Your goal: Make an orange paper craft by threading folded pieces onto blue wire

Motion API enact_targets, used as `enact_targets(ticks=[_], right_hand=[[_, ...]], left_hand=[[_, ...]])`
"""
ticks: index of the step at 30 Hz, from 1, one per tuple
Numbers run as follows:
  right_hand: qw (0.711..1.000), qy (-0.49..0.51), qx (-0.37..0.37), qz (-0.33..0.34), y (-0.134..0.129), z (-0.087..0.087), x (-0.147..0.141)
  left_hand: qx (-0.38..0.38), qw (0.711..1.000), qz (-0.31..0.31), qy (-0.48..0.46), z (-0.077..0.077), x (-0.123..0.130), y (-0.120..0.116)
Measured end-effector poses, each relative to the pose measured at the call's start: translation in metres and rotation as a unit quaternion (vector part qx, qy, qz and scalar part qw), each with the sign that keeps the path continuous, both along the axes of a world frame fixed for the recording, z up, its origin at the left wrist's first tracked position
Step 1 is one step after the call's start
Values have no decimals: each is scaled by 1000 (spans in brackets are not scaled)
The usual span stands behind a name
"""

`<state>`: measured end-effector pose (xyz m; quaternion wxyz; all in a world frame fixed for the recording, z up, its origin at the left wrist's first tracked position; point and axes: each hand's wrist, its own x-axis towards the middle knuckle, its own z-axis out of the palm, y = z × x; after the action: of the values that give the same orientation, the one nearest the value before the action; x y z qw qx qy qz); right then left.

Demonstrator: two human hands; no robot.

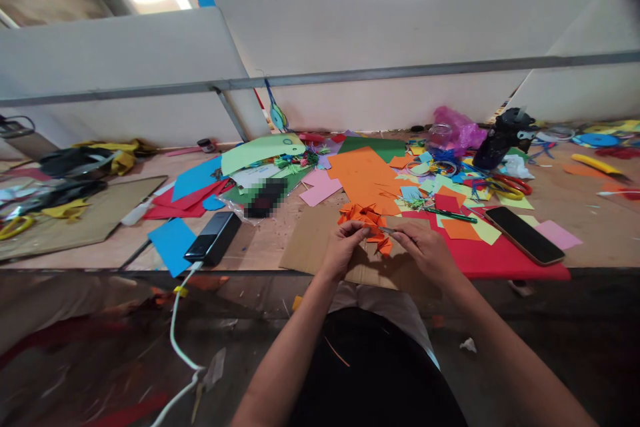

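Close to the table's front edge, my left hand (pixel 345 247) is closed on the left side of a folded orange paper piece (pixel 363 215). My right hand (pixel 423 248) pinches a small, thin greyish tool (pixel 386 230) whose tip points left toward the orange folds. The two hands are a short distance apart. Beneath them lies a brown cardboard sheet (pixel 310 235). Behind the folded piece are large flat orange sheets (pixel 363 170). The tool's exact kind is too small to make out.
A black phone (pixel 525 235) lies right on red paper (pixel 480 260), near a green pen (pixel 453 215). Scissors (pixel 510 185) and a dark bottle (pixel 500 140) stand farther back. Left are a power bank (pixel 213 239) with a white cable (pixel 175 327) and blue paper (pixel 173 243).
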<state>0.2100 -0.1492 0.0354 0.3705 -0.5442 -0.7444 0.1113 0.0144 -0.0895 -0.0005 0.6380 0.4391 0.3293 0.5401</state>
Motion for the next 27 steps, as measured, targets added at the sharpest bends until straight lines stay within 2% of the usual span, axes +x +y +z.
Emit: enact_targets(ticks=[13,21,27], right_hand=[[1000,-9,-3,4,1,-3,-2],[998,44,-34,27,2,1,-4],[1000,6,1,-5,0,-2,-6]], left_hand=[[6,1000,-6,-2,-2,0,1],[-2,1000,-11,4,1,0,0],[3,1000,-18,9,1,-1,0]])
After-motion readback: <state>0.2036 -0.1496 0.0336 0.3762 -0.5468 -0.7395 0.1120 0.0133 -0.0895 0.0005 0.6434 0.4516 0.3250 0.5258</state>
